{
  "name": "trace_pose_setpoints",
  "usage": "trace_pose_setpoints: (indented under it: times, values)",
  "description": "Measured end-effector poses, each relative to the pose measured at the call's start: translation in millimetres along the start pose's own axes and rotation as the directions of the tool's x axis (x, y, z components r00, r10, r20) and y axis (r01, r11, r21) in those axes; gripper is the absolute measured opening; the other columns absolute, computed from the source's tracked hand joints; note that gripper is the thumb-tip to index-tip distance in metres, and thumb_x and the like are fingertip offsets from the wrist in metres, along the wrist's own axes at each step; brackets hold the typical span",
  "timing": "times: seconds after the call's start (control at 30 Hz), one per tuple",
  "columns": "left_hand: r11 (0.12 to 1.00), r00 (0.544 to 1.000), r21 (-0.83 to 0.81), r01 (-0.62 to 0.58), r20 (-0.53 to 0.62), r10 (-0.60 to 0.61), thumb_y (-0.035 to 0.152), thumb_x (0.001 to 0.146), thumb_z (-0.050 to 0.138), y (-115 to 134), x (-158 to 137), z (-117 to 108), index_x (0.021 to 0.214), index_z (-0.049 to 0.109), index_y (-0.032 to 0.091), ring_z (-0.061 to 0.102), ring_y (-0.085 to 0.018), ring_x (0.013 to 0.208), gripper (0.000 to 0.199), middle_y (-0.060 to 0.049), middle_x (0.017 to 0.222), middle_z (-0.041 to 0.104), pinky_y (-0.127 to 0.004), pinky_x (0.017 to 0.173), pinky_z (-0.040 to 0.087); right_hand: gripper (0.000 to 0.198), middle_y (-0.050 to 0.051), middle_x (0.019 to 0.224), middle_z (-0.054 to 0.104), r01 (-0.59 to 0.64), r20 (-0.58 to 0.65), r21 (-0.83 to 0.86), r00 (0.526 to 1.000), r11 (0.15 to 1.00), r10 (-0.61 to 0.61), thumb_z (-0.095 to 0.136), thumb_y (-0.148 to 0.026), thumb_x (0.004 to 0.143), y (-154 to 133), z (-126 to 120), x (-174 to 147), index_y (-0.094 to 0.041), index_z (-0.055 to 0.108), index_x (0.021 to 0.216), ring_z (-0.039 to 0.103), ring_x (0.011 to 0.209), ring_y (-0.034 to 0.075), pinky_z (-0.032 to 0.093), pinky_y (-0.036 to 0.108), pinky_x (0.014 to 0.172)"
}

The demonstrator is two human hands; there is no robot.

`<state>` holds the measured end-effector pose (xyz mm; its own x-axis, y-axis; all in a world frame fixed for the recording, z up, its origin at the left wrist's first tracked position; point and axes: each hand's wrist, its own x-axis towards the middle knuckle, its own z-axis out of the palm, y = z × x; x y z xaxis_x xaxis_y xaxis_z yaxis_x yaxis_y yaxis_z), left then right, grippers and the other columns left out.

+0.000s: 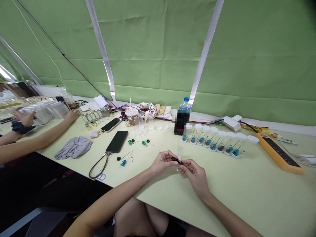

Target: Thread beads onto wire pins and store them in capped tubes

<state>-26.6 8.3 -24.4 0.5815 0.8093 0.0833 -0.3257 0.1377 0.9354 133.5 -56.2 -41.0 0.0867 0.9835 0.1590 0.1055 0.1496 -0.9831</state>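
Pinched between fingertips with hardly a gap, the grip of the left hand (163, 162) and right hand (197, 171) holds a small, glossy black piece (176, 161) over the table (247, 200), inward from its near edge. Two hands on so slight a part probably serve to steady it in clear sight. To the left, a looped strap (107, 158) reaches the near edge from a flat, dark phone (118, 141); beside it lies a bright blue piece (123, 162). Green pieces (144, 143) rest farther in, spread out likely so each can be picked up singly. Just beyond the hands stands a clear, smooth-walled tube (181, 148), perhaps for easy reach. Toward the far edge, white-capped transparent cylinders (222, 134) form a close row, seemingly for tidiness, with blue parts (236, 152) inside. An orange power strip (296, 169) slants to their right; creased green blinds (145, 49) hang behind the far edge.
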Motion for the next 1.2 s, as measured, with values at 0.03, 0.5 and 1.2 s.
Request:
trace_pose_setpoints:
  times: [0.03,0.5,1.2]
  values:
    - [1.000,1.000,0.002,0.001,-0.003,-0.001,0.028,0.061,0.077,0.1,-0.1,0.2,0.084,0.061,0.010,0.065,-0.018,0.077,0.033,-0.011,0.087,0.069,-0.033,0.078,0.049,0.033,0.006,0.072,0.067,-0.004,-0.001,0.000,1.000,1.000,0.004,0.061,-0.049,0.078,0.1,0.1,0.1,-0.017,0.060,0.089,0.065,0.068,0.022,0.053,0.034,0.062]
    - [1.000,1.000,0.015,-0.003,-0.011,0.003,0.031,0.060,0.077,1.7,-0.6,1.7,0.084,0.061,0.010,0.065,-0.018,0.078,0.036,-0.011,0.087,0.068,-0.033,0.077,0.048,0.036,0.006,0.070,0.067,-0.018,-0.003,0.006,1.000,1.000,0.018,0.061,-0.051,0.077,-1.3,0.7,0.2,-0.016,0.061,0.088,0.064,0.066,0.021,0.052,0.033,0.059]
    - [1.000,1.000,0.025,-0.012,0.009,0.012,0.029,0.062,0.077,1.9,-0.6,0.2,0.084,0.061,0.010,0.065,-0.018,0.078,0.033,-0.011,0.086,0.069,-0.032,0.077,0.048,0.030,0.004,0.069,0.066,-0.008,0.015,-0.005,1.000,1.000,0.008,0.059,-0.046,0.081,0.1,-0.3,-0.9,-0.017,0.060,0.089,0.063,0.065,0.019,0.051,0.031,0.059]
